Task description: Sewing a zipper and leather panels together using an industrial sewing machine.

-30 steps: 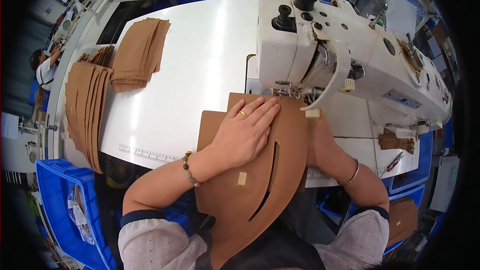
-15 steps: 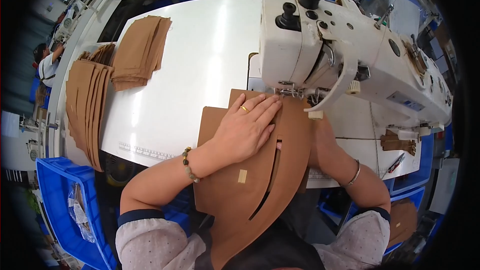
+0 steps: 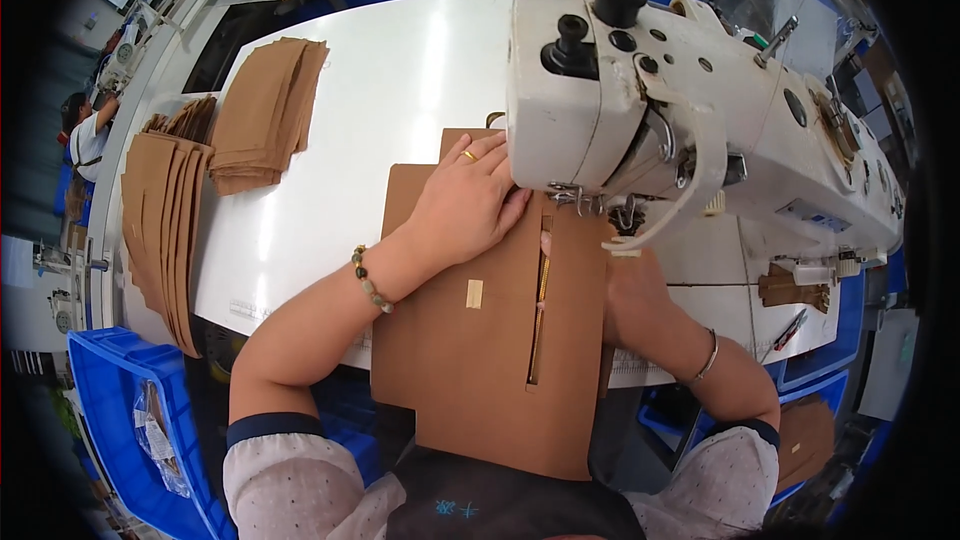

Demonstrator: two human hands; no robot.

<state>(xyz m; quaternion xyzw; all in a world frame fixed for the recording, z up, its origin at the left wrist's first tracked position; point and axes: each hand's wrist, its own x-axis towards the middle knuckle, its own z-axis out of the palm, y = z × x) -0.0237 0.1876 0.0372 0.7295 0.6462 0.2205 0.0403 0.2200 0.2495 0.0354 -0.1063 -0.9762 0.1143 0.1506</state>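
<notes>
- I am seeing the left hand (image 3: 468, 202) lying open and flat on the brown panel (image 3: 480, 340); the panel is resting on the white tabletop (image 3: 380, 90) under the sewing machine (image 3: 680, 110);
- the right hand (image 3: 625, 285) is touching the panel's right edge; I cannot tell its grip.

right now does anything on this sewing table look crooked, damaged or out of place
Nothing stands out. The brown panel lies flat under the left hand at the sewing machine; its long slit looks cut on purpose. The right hand is mostly hidden beneath it. The brown stacks are fanned but tidy.

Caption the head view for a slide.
Left hand presses a brown panel flat under a white sewing machine; right hand steadies its right edge.
</notes>
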